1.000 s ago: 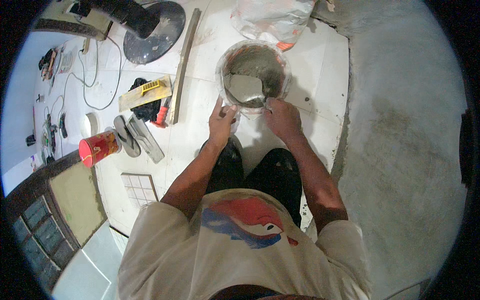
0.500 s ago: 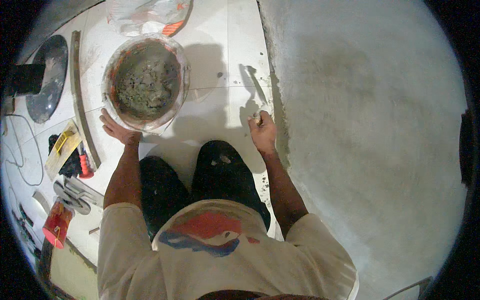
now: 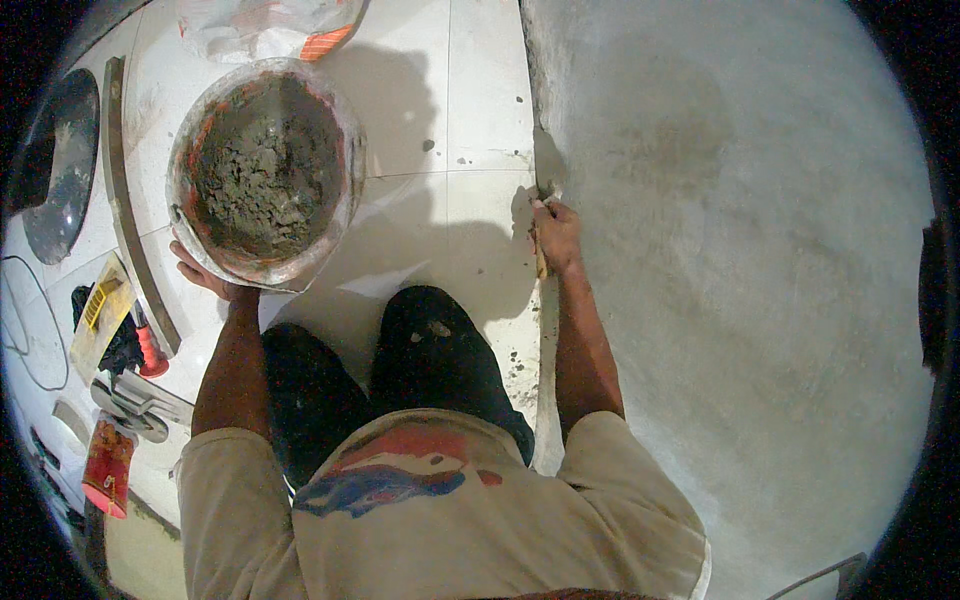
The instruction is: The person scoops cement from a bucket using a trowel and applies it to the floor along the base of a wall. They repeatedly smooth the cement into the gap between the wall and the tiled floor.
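Right hand (image 3: 557, 237), closed around a tool handle (image 3: 542, 264), has shifted farther right of the bucket (image 3: 350, 195), to the grey wall (image 3: 740, 300), while the left hand (image 3: 205, 274), fingers parted, stays at that bucket's near left side.

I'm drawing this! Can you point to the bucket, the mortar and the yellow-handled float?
Bucket (image 3: 181, 160): head view, left rim.
Mortar (image 3: 268, 165): head view, lumpy middle.
Yellow-handled float (image 3: 109, 312): head view, board beside its handle.

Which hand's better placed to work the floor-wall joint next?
Probably the right hand: it grips a handled tool close to the base of the grey wall. The left hand is over by the bucket.
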{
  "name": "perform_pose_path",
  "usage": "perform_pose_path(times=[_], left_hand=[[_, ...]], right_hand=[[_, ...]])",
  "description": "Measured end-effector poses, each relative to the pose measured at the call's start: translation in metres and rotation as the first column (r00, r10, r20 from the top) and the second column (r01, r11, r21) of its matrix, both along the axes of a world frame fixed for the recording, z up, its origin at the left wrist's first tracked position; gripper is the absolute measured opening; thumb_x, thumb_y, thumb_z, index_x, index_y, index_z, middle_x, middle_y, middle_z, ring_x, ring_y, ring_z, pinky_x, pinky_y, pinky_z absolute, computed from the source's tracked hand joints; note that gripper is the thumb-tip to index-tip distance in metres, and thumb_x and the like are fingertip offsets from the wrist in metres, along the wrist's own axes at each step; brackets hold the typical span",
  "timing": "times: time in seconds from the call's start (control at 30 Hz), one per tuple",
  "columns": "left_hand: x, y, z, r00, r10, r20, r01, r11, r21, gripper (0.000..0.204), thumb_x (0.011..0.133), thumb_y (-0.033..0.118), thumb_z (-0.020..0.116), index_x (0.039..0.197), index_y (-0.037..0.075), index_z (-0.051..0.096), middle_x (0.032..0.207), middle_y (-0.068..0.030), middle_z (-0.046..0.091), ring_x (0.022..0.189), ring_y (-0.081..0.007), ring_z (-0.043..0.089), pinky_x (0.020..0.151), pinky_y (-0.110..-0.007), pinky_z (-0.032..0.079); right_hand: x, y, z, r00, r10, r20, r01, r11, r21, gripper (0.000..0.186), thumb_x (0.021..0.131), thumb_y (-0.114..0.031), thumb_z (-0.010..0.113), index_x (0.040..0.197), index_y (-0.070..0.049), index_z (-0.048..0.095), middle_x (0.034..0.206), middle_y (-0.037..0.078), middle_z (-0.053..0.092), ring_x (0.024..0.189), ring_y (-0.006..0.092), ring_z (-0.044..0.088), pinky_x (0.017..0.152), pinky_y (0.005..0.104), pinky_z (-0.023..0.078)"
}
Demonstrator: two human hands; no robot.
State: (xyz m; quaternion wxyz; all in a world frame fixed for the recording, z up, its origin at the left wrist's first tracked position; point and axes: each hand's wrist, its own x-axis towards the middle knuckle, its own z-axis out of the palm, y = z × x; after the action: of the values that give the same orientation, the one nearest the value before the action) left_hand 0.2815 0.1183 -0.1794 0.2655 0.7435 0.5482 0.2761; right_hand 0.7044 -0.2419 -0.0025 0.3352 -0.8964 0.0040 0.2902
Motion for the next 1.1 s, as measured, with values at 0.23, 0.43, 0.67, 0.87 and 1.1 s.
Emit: perform_pose_path(times=[0.23,0.43,0.67,0.87,1.1], left_hand=[[-0.004,0.000,0.008,0.902,0.033,-0.430,0.062,0.977,0.206,0.091,0.093,0.061,0.056,0.164,0.014,0.023,0.172,-0.0120,0.017,0.158,-0.0345,0.011,0.124,-0.057,0.013],[0.018,-0.001,0.032,0.917,0.087,-0.388,-0.017,0.983,0.181,0.087,0.091,0.057,0.061,0.163,0.022,0.028,0.171,-0.0075,0.017,0.158,-0.0353,0.010,0.125,-0.058,0.012],[0.015,-0.001,0.037,0.938,0.094,-0.332,-0.006,0.967,0.256,0.086,0.090,0.057,0.063,0.162,0.022,0.030,0.170,-0.0089,0.019,0.157,-0.0387,0.012,0.125,-0.059,0.013],[0.016,0.001,0.031,0.891,0.076,-0.447,0.015,0.980,0.197,0.094,0.085,0.062,0.067,0.162,0.021,0.031,0.171,-0.0106,0.017,0.157,-0.0398,0.013,0.125,-0.059,0.011],[0.023,0.001,0.050,0.886,0.090,-0.454,0.003,0.980,0.201,0.095,0.084,0.063,0.067,0.162,0.020,0.031,0.170,-0.0106,0.016,0.157,-0.0399,0.013,0.125,-0.059,0.010]], right_hand=[[-0.055,0.018,0.058,0.999,0.026,0.034,-0.019,0.983,-0.182,0.031,0.100,-0.029,0.063,0.102,0.002,0.066,0.074,0.007,0.062,0.056,0.0172,0.060,0.047,0.0329,0.051],[-0.012,0.042,0.016,0.984,0.153,0.089,-0.126,0.958,-0.257,0.032,0.100,-0.029,0.063,0.103,0.002,0.062,0.074,0.008,0.061,0.055,0.0176,0.060,0.046,0.0352,0.052],[-0.039,0.049,0.049,0.987,0.051,0.153,-0.021,0.980,-0.197,0.034,0.101,-0.029,0.061,0.099,0.004,0.061,0.073,0.009,0.062,0.055,0.0185,0.061,0.046,0.0363,0.052],[0.020,0.055,0.015,0.986,0.165,-0.008,-0.164,0.974,-0.157,0.034,0.102,-0.029,0.060,0.092,0.003,0.064,0.068,0.009,0.063,0.051,0.0199,0.061,0.046,0.0366,0.052],[0.004,0.077,0.043,0.966,0.204,0.157,-0.157,0.950,-0.271,0.035,0.102,-0.029,0.061,0.088,0.003,0.065,0.065,0.009,0.062,0.048,0.0215,0.060,0.045,0.0377,0.051]])
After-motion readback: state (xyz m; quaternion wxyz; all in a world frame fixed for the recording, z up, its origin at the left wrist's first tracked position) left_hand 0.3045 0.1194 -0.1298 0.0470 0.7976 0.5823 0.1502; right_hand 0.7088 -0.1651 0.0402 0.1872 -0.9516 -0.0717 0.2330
